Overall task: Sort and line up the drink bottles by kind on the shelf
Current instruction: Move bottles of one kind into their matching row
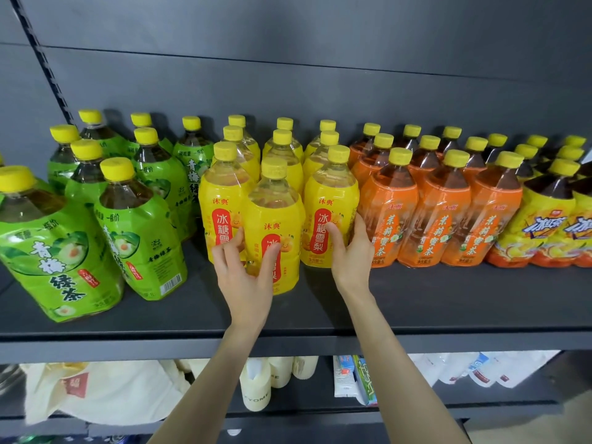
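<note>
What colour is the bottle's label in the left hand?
Yellow with a red panel, on the front bottle; head view.

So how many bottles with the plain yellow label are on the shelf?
9, in three files of three from front to back: left file, middle file, right file. The middle front bottle stands forward. More may hide behind.
</note>
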Available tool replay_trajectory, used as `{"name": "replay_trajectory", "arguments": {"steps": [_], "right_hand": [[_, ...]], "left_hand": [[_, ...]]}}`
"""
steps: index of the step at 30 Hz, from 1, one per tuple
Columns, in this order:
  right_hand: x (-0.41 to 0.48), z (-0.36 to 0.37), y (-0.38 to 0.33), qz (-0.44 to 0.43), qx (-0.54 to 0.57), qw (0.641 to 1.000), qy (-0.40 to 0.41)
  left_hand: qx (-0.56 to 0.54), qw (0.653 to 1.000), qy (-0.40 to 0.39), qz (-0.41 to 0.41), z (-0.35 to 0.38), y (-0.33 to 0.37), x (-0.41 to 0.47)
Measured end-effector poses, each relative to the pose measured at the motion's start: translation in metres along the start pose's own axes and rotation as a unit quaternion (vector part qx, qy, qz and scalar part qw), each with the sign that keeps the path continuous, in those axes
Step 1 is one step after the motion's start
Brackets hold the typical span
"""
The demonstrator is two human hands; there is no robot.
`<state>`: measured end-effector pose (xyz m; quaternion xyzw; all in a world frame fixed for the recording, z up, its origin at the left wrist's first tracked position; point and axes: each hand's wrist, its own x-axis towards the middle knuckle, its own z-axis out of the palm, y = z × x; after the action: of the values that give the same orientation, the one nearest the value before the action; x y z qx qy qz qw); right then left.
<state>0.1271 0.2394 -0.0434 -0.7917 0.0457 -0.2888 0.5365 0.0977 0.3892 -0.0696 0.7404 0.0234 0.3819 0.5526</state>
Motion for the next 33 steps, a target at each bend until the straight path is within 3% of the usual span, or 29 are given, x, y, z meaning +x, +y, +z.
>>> {"name": "replay_trajectory", "arguments": {"steps": [13, 17, 21, 25, 30, 33], "right_hand": [[-0.001, -0.004, 0.0, -0.008, -0.081, 0.996, 0.03], [-0.021, -0.018, -0.012, -0.019, -0.016, 0.997, 0.066], [-0.04, -0.024, -0.023, 0.017, 0.164, 0.983, -0.087], [-0.045, -0.019, -0.015, 0.055, 0.216, 0.96, -0.17], [-0.041, -0.029, -0.005, 0.046, 0.202, 0.971, -0.118], [-0.043, -0.036, -0.004, 0.037, 0.201, 0.975, -0.087]], "left_hand": [[-0.006, 1.0, -0.011, -0.016, -0.006, 0.006, -0.001], [-0.003, 1.0, -0.024, -0.016, -0.007, 0.009, -0.001], [-0.027, 0.998, -0.062, -0.01, -0.004, 0.009, -0.004], [-0.064, 0.99, -0.124, -0.021, -0.002, 0.016, -0.014], [-0.111, 0.968, -0.224, -0.015, -0.011, 0.03, -0.005], [-0.045, 0.966, -0.244, 0.073, -0.017, 0.046, 0.023]]}}
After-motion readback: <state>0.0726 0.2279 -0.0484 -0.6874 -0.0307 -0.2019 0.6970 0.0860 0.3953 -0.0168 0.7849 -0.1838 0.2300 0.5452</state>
